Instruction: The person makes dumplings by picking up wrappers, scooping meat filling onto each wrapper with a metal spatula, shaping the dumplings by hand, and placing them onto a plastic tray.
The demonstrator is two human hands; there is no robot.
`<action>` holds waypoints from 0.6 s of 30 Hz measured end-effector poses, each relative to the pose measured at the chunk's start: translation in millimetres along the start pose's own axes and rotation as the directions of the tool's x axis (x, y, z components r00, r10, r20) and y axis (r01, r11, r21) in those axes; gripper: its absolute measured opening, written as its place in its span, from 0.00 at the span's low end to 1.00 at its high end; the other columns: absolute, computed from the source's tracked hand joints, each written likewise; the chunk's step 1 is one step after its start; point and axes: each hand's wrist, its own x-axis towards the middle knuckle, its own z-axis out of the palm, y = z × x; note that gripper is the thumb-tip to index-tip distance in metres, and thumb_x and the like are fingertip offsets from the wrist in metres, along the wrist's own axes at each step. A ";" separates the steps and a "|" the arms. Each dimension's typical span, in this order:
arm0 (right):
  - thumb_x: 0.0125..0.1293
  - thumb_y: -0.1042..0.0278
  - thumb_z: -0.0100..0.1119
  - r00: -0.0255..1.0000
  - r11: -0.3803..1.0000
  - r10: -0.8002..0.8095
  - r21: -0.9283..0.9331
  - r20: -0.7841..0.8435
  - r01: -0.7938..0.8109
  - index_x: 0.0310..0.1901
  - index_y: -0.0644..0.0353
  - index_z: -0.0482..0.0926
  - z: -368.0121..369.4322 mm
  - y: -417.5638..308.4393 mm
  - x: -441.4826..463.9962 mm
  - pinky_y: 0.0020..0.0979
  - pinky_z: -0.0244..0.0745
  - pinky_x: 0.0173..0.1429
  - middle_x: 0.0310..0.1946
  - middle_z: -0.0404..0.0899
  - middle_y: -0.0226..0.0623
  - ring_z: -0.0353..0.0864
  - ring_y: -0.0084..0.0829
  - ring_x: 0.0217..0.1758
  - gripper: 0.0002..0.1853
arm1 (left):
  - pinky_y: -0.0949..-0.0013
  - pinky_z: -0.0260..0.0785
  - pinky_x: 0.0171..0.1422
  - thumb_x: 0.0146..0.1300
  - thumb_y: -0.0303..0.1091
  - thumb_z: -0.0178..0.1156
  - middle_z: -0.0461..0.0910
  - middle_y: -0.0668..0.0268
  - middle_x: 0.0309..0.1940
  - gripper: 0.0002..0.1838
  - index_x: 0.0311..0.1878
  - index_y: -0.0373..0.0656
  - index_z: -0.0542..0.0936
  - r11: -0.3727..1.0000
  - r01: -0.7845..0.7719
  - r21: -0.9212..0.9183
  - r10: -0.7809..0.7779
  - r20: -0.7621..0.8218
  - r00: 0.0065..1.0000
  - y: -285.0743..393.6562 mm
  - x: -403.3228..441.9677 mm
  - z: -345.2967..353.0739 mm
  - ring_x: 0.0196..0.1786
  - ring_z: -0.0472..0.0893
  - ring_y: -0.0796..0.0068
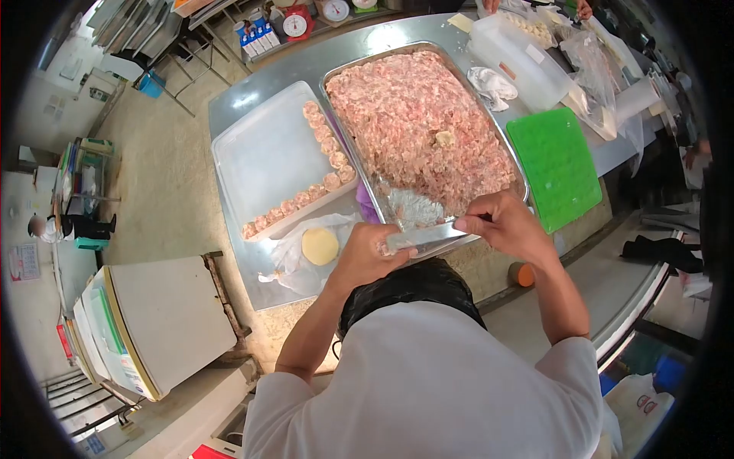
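My left hand is curled round a small dumpling, with pinkish meat showing between its fingers. From the other side, my right hand grips a flat metal spatula; its blade reaches across to the dumpling. Both hands are at the near edge of a deep metal tray heaped with minced meat filling. The filling is scraped away in the near corner, baring the metal. Left of it, a white plastic tray carries rows of open-topped dumplings along two sides.
A stack of round yellow wrappers lies on a plastic bag at the left. Right of the meat stands a green board, with a clear plastic bin and a white cloth beyond. Another person's hands show at the far edge.
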 end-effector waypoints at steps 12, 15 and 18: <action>0.67 0.66 0.70 0.987 0.989 -0.150 0.009 -0.054 0.150 0.27 0.69 0.80 20.2 3.9 10.2 0.35 0.60 0.29 0.16 0.68 0.37 0.64 0.25 0.21 0.16 | 0.67 0.72 0.35 0.52 0.35 0.78 0.80 0.57 0.21 0.14 0.38 0.37 0.87 1.000 0.016 0.026 -0.015 -0.030 0.999 6.1 4.5 -4.5 0.26 0.80 0.70; 0.67 0.65 0.68 0.998 0.997 -0.055 0.049 -0.005 0.055 0.25 0.69 0.79 -4.4 19.4 6.9 0.38 0.60 0.28 0.15 0.64 0.43 0.62 0.30 0.20 0.17 | 0.71 0.74 0.40 0.51 0.39 0.81 0.83 0.62 0.28 0.23 0.46 0.37 0.86 0.992 0.054 -0.113 -0.060 -0.049 0.997 -5.1 1.4 -9.7 0.32 0.81 0.75; 0.68 0.64 0.68 0.997 0.999 -0.036 0.023 -0.063 0.038 0.25 0.69 0.78 -10.9 21.2 4.8 0.38 0.59 0.27 0.14 0.62 0.40 0.59 0.26 0.20 0.18 | 0.73 0.74 0.46 0.50 0.42 0.83 0.85 0.68 0.34 0.29 0.51 0.35 0.83 0.927 0.034 -0.374 -0.080 -0.109 0.991 -7.0 -7.8 -3.1 0.39 0.81 0.78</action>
